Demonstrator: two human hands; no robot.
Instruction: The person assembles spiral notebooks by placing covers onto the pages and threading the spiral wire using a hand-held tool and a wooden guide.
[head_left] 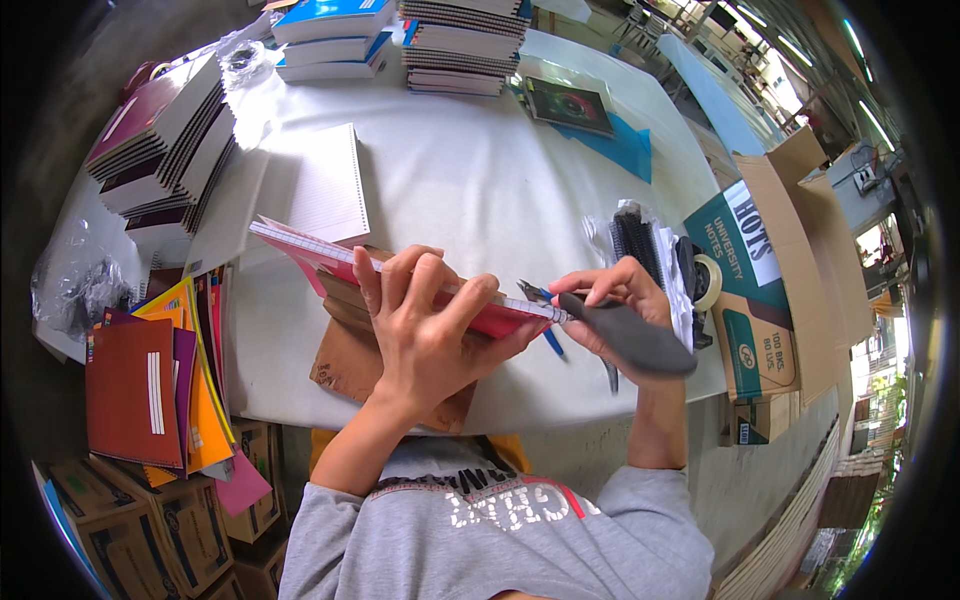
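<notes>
I hold a red spiral-bound notebook edge-up in my left hand, fingers wrapped over its top edge and thumb underneath, closed firmly around it. It sits above the near edge of the white table, tilted so its far end rises away to the left of my grip. At the notebook's right end, just beyond my left fingertips, my right hand is closed around the grey handles of a pair of pliers, whose tip meets the wire binding at the notebook's corner. A blue pen lies just below that corner, between my two hands.

Under my left hand lies a piece of brown cardboard on the table. Beyond the notebook, farther from my grip, a white lined pad rests flat. To the right of my right hand sit a bundle of black spiral coils in a clear bag and a roll of tape, with an open cardboard box past them. Left of my left hand, a stack of coloured covers lies off the table's edge, and stacks of notebooks stand well apart at the far left. More notebook stacks line the far side.
</notes>
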